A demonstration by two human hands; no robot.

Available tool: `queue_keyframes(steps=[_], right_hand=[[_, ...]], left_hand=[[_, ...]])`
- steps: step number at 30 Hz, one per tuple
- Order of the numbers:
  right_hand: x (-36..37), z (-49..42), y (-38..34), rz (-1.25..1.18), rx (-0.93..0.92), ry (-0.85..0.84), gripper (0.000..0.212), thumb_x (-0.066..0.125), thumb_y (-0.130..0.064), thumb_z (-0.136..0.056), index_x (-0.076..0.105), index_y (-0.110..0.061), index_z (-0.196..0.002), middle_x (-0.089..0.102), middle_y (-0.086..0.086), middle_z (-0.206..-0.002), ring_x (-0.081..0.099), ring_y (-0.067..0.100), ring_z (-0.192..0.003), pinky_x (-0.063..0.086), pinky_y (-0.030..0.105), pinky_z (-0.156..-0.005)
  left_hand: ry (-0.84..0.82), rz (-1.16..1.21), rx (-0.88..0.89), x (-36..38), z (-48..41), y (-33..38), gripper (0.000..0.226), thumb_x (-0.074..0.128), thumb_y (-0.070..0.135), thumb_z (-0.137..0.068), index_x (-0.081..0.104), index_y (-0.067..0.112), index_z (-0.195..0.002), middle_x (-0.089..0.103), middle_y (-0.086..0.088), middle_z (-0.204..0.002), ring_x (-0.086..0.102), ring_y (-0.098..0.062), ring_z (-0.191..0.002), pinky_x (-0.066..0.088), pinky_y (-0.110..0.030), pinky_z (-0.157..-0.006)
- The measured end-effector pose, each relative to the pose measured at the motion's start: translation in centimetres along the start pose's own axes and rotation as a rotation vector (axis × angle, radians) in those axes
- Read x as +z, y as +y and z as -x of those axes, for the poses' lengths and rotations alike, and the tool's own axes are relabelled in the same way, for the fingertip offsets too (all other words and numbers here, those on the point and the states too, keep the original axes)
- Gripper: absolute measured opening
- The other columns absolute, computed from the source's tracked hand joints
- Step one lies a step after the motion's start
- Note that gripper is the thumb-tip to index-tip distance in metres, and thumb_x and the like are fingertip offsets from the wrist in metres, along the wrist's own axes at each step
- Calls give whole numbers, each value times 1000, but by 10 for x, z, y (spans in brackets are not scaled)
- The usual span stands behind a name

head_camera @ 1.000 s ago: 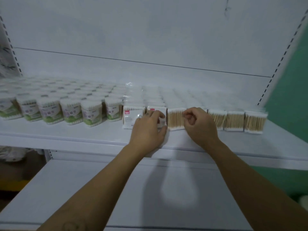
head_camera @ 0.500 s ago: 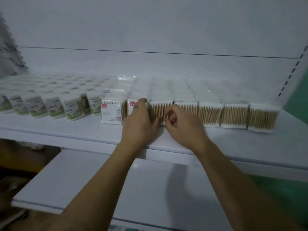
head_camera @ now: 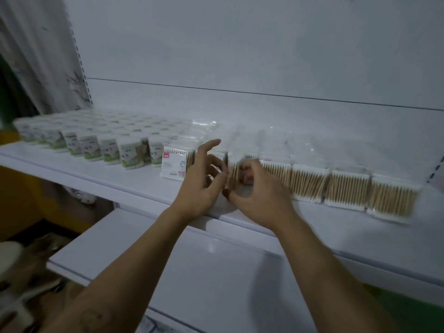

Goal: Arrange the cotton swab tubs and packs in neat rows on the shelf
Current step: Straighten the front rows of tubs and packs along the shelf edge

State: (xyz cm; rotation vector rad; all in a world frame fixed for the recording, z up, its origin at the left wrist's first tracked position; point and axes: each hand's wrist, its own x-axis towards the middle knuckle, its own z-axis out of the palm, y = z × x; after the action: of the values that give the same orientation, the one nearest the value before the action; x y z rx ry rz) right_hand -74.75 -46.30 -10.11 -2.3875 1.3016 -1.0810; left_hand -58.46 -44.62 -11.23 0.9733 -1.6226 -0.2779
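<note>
Round cotton swab tubs [head_camera: 129, 155] with green labels stand in several rows on the left of the white shelf [head_camera: 120, 181]. Flat swab packs run in rows to the right, from a red-labelled pack [head_camera: 173, 164] to the packs at the far right [head_camera: 346, 188]. My left hand [head_camera: 201, 186] hovers in front of the second pack with fingers spread and loosely bent, holding nothing. My right hand [head_camera: 262, 193] curls its fingers onto the front of the third swab pack [head_camera: 236, 169], thumb at its lower corner. That pack is blurred and partly hidden.
A second white shelf [head_camera: 192, 272] juts out below my forearms. Blurred clutter [head_camera: 24, 272] lies on the floor at lower left. A patterned curtain [head_camera: 36, 56] hangs at the left. The shelf's slotted upright [head_camera: 434, 169] bounds the right end.
My view has swung and moved closer. My left hand has come off the packs and spread its fingers. My right hand has stayed curled at the third pack.
</note>
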Motion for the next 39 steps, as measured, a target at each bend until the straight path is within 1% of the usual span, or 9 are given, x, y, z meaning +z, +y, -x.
queue_keyframes(steps=[3,7,10,13,18,21,27,33,39], right_hand=[[2,-1,1,34,0,18,48,70,-47,-81,47,-28,-119,62,-13,-99,59,11,-89,46,28,-72],[3,-6,6,-129,53,143,33,71,-30,-85,47,-24,-106,63,-12,-82,62,13,-74,47,28,-63],[4,-5,9,-261,101,102,48,76,-25,-81,40,-30,-112,62,-18,-86,66,5,-72,53,28,-68],[6,-6,10,-230,81,91,44,80,-25,-79,52,-25,-113,65,-15,-91,66,6,-79,55,30,-72],[4,-7,6,42,70,121,46,77,-32,-81,54,-17,-118,55,-4,-101,55,16,-90,37,25,-71],[2,-4,5,-17,120,138,56,77,-29,-81,44,-18,-126,60,1,-104,59,21,-93,38,26,-70],[0,-6,4,-37,163,165,40,75,-25,-83,39,-22,-99,52,-8,-76,55,17,-73,37,28,-63],[0,-6,6,-65,201,206,45,73,-22,-85,44,-20,-119,61,-8,-78,59,15,-77,40,26,-67],[3,-7,10,67,148,198,7,66,-18,-85,66,-18,-92,63,-3,-85,59,17,-80,44,28,-66]], left_hand=[[-46,-84,74,-1,7,1,60,51,15,-90,28,20,-145,62,4,-91,63,-15,-76,47,-21,-63],[84,-381,9,2,4,-1,54,53,31,-90,35,20,-140,55,18,-98,59,-5,-80,51,-27,-64],[98,-563,-35,8,5,-3,52,61,36,-89,41,18,-134,56,5,-115,61,-13,-92,53,-34,-72],[117,-589,-86,10,3,-5,51,65,35,-88,43,17,-129,51,1,-126,59,-16,-97,46,-29,-71],[118,-717,-21,12,1,-5,38,68,34,-85,48,18,-113,50,-4,-116,61,-24,-82,53,-37,-60],[109,-692,-20,13,4,-4,33,68,32,-87,47,20,-110,53,-2,-113,60,-22,-85,56,-39,-62],[14,-735,118,9,3,-4,23,65,26,-87,58,18,-107,56,-1,-105,61,-22,-85,52,-35,-57],[-27,-788,148,8,1,-8,25,63,27,-87,64,23,-112,57,-3,-107,61,-23,-86,50,-30,-58],[-87,-835,248,8,-2,-11,28,61,25,-84,69,23,-111,59,-8,-111,55,-26,-88,50,-35,-65]])
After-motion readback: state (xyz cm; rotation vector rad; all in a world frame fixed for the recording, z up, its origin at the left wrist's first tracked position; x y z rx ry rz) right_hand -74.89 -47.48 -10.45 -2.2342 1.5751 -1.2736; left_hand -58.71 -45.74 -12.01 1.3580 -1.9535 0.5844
